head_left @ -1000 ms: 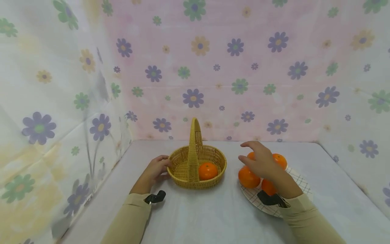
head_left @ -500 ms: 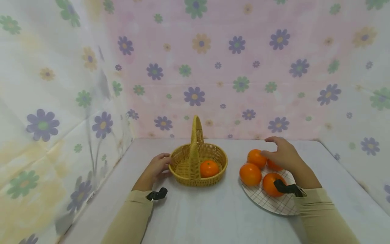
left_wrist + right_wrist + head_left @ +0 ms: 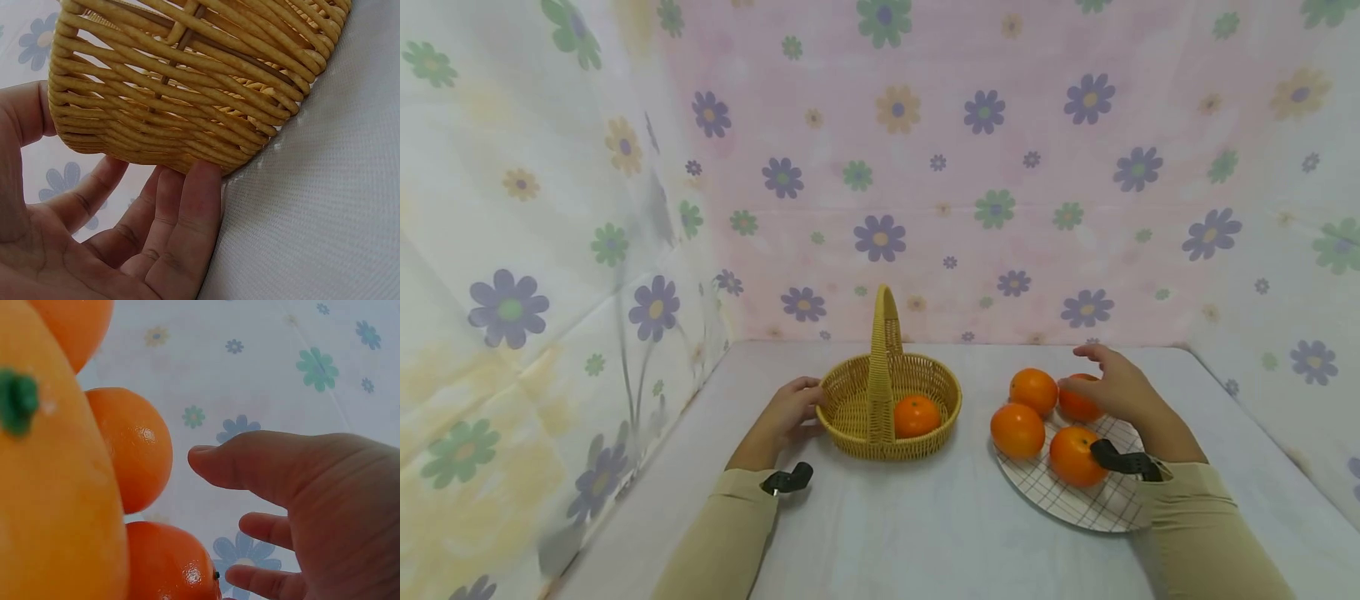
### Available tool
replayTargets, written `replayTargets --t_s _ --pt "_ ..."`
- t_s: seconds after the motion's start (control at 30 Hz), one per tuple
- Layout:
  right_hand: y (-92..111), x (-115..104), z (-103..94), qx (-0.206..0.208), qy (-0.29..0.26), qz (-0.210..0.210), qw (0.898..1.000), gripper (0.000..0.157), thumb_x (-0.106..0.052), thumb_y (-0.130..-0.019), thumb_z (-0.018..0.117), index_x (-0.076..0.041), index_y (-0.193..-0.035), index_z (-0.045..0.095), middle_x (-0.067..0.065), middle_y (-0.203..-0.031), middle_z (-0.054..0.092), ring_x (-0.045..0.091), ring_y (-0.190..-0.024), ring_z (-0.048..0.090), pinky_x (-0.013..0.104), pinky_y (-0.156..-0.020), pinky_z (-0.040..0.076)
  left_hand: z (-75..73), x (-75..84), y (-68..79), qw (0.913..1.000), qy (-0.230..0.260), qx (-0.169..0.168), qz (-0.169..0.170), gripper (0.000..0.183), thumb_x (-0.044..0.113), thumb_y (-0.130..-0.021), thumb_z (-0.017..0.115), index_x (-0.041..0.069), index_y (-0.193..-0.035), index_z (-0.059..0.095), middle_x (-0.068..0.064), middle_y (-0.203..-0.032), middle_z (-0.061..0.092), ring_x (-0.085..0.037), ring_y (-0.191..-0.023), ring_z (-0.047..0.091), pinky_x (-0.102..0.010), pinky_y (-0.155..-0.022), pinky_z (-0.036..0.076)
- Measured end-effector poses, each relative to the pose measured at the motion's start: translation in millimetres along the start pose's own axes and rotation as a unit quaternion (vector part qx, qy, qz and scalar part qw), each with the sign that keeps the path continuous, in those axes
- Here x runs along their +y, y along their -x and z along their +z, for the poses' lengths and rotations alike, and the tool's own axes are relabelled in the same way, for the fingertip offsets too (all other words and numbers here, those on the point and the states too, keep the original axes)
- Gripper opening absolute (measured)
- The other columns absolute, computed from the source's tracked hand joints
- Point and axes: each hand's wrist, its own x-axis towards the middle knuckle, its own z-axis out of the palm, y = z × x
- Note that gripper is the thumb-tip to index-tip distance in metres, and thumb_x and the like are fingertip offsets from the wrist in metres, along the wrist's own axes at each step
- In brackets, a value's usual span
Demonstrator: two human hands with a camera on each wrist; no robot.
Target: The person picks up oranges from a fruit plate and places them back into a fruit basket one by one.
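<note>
A yellow wicker basket (image 3: 880,375) with a tall arched handle stands mid-table, one orange (image 3: 917,416) inside its right half. My left hand (image 3: 786,412) holds the basket's left end; in the left wrist view the thumb goes behind the rim and the fingers (image 3: 200,200) press the woven outer wall from below. On the right, my right hand (image 3: 1123,387) hovers over the plate (image 3: 1112,504) with its thumb and fingers spread, holding nothing. Closest to it is the back-right orange (image 3: 1078,398), partly covered by the hand. In the right wrist view the thumb (image 3: 212,464) points toward the oranges.
Other oranges on the round checked plate are the back-left orange (image 3: 1033,392), the left orange (image 3: 1017,431) and the front orange (image 3: 1077,457). Flower-print cloth (image 3: 955,192) walls the white table (image 3: 880,525) at the back and sides.
My right hand has moved right, from over the plate's left oranges to the back-right one, uncovering the others. My left hand stays at the basket.
</note>
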Motion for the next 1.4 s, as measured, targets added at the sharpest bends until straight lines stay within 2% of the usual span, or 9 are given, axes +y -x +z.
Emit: replayTargets --t_s 0.27,0.43,0.57,0.7,0.83,1.07,1.4 --pt "1.2 2.2 2.3 -0.057 -0.028 0.029 0.998 0.084 -0.045 -0.094 0.069 0.001 -0.155 0.034 0.037 -0.154 0.039 0.056 -0.137 0.042 0.069 -0.108 0.043 0.9 0.4 0.4 1.0000 -0.008 0.001 -0.004 0.045 0.015 -0.086 0.064 0.010 -0.130 0.061 -0.013 -0.132 0.063 -0.021 -0.099 0.069 -0.038 -0.084 0.063" --pt "1.5 5.4 5.3 -0.072 -0.028 0.031 0.996 0.088 -0.044 -0.091 0.073 0.002 -0.155 0.033 0.036 -0.150 0.045 0.052 -0.131 0.048 0.069 -0.107 0.043 0.8 -0.1 0.1 1.0000 -0.004 -0.002 0.000 0.046 0.014 -0.085 0.064 0.009 -0.130 0.061 -0.013 -0.131 0.063 -0.021 -0.099 0.070 -0.038 -0.083 0.063" --pt "2.6 5.4 5.6 -0.084 -0.030 0.035 0.995 0.089 -0.039 -0.089 0.076 0.003 -0.154 0.033 0.034 -0.145 0.050 0.047 -0.123 0.055 0.064 -0.103 0.049 0.1 -0.7 -1.6 1.0000 -0.009 -0.002 0.003 0.046 0.015 -0.085 0.064 0.010 -0.131 0.061 -0.013 -0.131 0.063 -0.020 -0.098 0.069 -0.038 -0.082 0.063" --pt "3.2 5.2 4.6 -0.083 -0.024 0.039 0.995 0.085 -0.030 -0.087 0.077 0.005 -0.152 0.035 0.035 -0.142 0.051 0.046 -0.119 0.057 0.062 -0.101 0.051 -0.1 -0.5 -1.4 0.9999 -0.009 -0.003 0.004 0.046 0.016 -0.086 0.064 0.010 -0.131 0.061 -0.013 -0.132 0.062 -0.020 -0.099 0.069 -0.038 -0.083 0.063" --pt "3.9 4.2 3.8 -0.081 -0.016 0.051 0.995 0.080 -0.025 -0.087 0.075 0.004 -0.152 0.037 0.036 -0.145 0.048 0.050 -0.123 0.053 0.067 -0.105 0.046 0.1 0.2 1.4 1.0000 -0.004 -0.003 0.004 0.047 0.015 -0.085 0.064 0.010 -0.131 0.061 -0.012 -0.130 0.062 -0.019 -0.097 0.069 -0.037 -0.082 0.063" --pt "7.5 1.8 2.1 -0.072 -0.006 0.057 0.996 0.077 -0.023 -0.090 0.073 0.002 -0.153 0.037 0.037 -0.148 0.044 0.053 -0.127 0.049 0.070 -0.108 0.042 0.7 0.5 4.7 0.9998 -0.012 -0.009 0.012 0.046 0.015 -0.086 0.064 0.007 -0.132 0.060 -0.013 -0.128 0.063 -0.019 -0.095 0.069 -0.038 -0.082 0.062" --pt "6.6 2.0 -1.9 -0.071 -0.001 0.058 0.996 0.078 -0.026 -0.091 0.073 0.000 -0.154 0.036 0.036 -0.150 0.043 0.053 -0.128 0.047 0.072 -0.109 0.039 0.0 0.0 1.9 1.0000 -0.001 -0.009 0.002 0.046 0.015 -0.085 0.063 0.009 -0.131 0.060 -0.013 -0.130 0.062 -0.020 -0.097 0.069 -0.039 -0.083 0.063"
